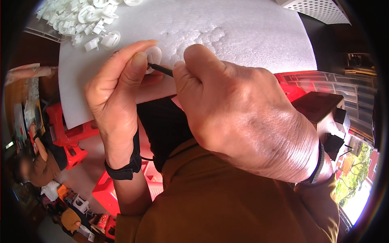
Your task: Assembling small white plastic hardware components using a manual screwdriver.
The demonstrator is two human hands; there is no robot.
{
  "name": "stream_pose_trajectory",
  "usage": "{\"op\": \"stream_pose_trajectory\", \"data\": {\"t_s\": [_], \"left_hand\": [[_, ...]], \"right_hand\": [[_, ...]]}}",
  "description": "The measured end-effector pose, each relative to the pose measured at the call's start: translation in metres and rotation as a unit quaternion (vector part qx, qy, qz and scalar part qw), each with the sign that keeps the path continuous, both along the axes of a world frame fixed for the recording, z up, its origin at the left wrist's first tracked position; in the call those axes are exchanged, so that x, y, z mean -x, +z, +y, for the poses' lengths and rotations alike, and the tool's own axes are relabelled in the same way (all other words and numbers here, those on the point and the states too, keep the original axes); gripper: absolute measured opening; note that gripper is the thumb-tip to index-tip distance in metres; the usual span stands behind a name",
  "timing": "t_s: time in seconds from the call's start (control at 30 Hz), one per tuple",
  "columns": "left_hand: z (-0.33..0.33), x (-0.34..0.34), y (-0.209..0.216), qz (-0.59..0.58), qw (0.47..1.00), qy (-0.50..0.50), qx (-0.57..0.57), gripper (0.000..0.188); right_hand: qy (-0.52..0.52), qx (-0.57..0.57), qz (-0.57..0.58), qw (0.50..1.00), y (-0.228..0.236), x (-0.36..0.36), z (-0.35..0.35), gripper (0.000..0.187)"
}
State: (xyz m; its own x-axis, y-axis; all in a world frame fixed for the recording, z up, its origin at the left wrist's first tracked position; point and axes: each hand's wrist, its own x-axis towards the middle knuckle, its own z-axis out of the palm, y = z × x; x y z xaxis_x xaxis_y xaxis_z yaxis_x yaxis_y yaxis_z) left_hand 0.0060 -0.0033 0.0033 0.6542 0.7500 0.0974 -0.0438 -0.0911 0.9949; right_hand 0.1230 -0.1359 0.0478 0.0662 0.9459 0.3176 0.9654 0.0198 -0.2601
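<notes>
My left hand [121,77] pinches a small white round plastic part [154,55] between thumb and fingers, just above the foam-covered table. My right hand [239,109] is closed around a thin dark rod-shaped tool [161,69]. The tool's narrow tip meets the part beside my left thumb; the exact contact point is hidden by the fingers. Most of the tool's rear lies out of sight inside my right fist. Beyond my left hand, a loose white part with a round disc [110,39] rests near the pile.
A heap of similar white plastic parts [77,20] covers the table's far left. White foam sheeting [251,36] lies over the tabletop, dented in the middle. A perforated white box [318,10] stands far right. Red stools [69,129] are below left, and another person [38,164] sits beyond them.
</notes>
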Motion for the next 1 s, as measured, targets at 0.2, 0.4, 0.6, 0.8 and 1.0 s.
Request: {"op": "stream_pose_trajectory", "data": {"t_s": [0.2,0.4,0.6,0.8,1.0], "left_hand": [[-0.006,0.000,0.003,0.001,1.000,0.011,0.029,0.020],[-0.005,0.003,0.004,0.010,1.000,-0.015,0.004,0.020],[-0.007,0.002,0.004,-0.021,0.999,-0.007,0.023,0.024],[0.004,0.004,0.004,-0.067,0.996,-0.012,0.057,0.030],[0.015,0.005,-0.001,-0.137,0.986,-0.094,0.022,0.031]], "right_hand": [[0.029,0.021,-0.019,0.999,0.002,0.003,-0.003,0.014],[0.011,0.017,0.024,0.999,0.006,0.014,-0.006,0.031],[0.046,0.030,0.108,0.993,0.005,0.003,-0.009,0.030],[0.042,0.038,0.178,0.982,0.006,-0.005,-0.020,0.033],[0.009,0.027,0.204,0.978,0.009,-0.007,-0.019,0.036]]}}
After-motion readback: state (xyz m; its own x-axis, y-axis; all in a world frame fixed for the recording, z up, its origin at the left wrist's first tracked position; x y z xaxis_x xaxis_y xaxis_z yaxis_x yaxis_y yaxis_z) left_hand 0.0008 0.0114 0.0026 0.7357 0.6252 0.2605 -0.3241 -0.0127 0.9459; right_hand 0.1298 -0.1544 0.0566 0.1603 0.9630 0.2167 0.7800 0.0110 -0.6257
